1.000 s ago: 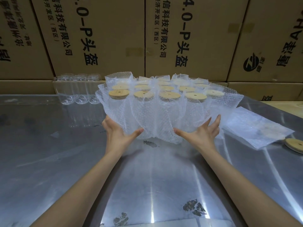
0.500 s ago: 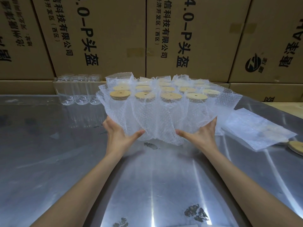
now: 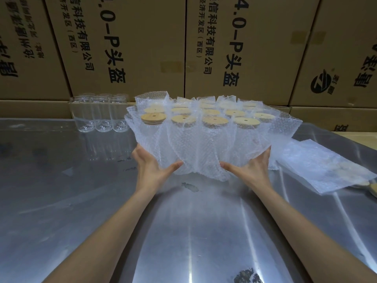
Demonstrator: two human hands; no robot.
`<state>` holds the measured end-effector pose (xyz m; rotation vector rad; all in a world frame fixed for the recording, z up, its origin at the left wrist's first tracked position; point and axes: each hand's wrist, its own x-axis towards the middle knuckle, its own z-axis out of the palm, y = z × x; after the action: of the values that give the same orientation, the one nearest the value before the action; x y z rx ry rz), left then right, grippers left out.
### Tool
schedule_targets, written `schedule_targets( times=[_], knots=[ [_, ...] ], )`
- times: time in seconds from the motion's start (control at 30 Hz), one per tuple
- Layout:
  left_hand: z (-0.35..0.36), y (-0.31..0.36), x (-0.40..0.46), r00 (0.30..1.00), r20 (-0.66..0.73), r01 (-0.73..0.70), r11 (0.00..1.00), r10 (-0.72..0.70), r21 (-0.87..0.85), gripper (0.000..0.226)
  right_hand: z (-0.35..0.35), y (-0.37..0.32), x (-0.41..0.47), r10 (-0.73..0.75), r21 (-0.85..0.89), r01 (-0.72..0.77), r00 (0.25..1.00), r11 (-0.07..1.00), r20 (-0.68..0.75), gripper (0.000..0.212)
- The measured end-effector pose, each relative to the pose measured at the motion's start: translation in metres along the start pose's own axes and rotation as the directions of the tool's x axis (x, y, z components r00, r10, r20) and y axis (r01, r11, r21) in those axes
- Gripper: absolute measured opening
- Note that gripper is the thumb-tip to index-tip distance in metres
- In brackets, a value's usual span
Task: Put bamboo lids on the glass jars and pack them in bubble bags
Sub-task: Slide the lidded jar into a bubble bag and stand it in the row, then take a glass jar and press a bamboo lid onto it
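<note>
Head view shows us both hands at the near side of a block of packed jars [image 3: 204, 139] on the metal table [image 3: 183, 231]. We see the left hand [image 3: 152, 167] against the left lower part of the block, palm turned inward, thumb stretched toward the middle, and its fingers go behind the bubble bags [image 3: 183, 152], so we cannot tell how they lie. We see the right hand [image 3: 253, 170] against the right lower part in the same way, fingers straight and pressed flat on the wrap, thumb pointing to the middle. Neither hand curls round anything that we can see. The jars stand upright in rows, each in its own bag with a bamboo lid [image 3: 213, 121] on top. Behind the block on the left stand bare glass jars [image 3: 98, 113] without lids. On the right lies a flat pile of spare bags [image 3: 318, 166], touching the block, with one loose lid [image 3: 373, 188] at its far edge. Cardboard boxes [image 3: 142, 48] fill the background
</note>
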<state>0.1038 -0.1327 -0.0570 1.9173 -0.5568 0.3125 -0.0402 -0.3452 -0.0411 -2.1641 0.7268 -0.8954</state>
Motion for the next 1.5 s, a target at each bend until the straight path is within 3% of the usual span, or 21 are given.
schedule_targets(
  times=[0.53,0.6,0.7,0.8,0.9,1.0,1.1,1.17,1.33,1.5],
  knots=[
    [0.004,0.000,0.010,0.999,0.000,0.036,0.999,-0.036,-0.007,0.136,0.011,0.003,0.012,0.030,0.012,-0.030,0.999,0.999,-0.021,0.152],
    [0.003,0.000,0.009,0.999,0.001,0.039,0.999,-0.039,-0.007,0.133,0.011,-0.001,0.007,-0.031,-0.030,0.027,0.990,0.999,-0.135,0.142],
    [-0.003,0.001,0.008,0.998,0.044,0.055,0.998,-0.053,-0.033,0.130,0.007,-0.015,-0.003,-0.347,-0.138,0.319,0.845,0.938,-0.407,0.108],
    [-0.022,-0.002,0.013,1.000,0.003,-0.008,1.000,0.008,-0.023,0.108,0.009,-0.038,-0.014,-0.571,-0.188,0.557,0.669,0.809,-0.475,0.077],
    [-0.047,-0.013,0.031,0.985,-0.158,-0.081,0.994,0.069,-0.069,0.080,0.036,-0.065,-0.039,-0.744,-0.206,0.722,0.591,0.660,-0.312,0.052],
    [-0.066,-0.025,0.066,0.962,-0.272,-0.019,0.997,-0.004,-0.080,0.045,0.073,-0.082,-0.060,-0.845,-0.151,0.846,0.526,0.511,0.091,0.024],
    [-0.079,-0.042,0.106,0.970,-0.236,0.094,0.983,-0.056,0.155,0.034,0.098,-0.091,-0.058,-0.728,-0.091,0.804,0.574,0.587,0.375,0.015],
    [-0.086,-0.048,0.134,0.986,-0.139,0.133,0.942,-0.094,0.308,0.045,0.106,-0.091,-0.052,-0.639,-0.084,0.737,0.632,0.671,0.438,0.021],
    [-0.095,-0.055,0.201,0.997,0.020,0.041,0.748,-0.072,0.663,0.064,0.114,-0.087,-0.047,-0.616,-0.060,0.737,0.604,0.673,0.506,0.031],
    [-0.086,-0.059,0.247,0.989,0.105,-0.020,0.622,-0.100,0.782,0.067,0.117,-0.085,-0.043,-0.587,-0.074,0.731,0.600,0.679,0.543,0.037]
  ],
)
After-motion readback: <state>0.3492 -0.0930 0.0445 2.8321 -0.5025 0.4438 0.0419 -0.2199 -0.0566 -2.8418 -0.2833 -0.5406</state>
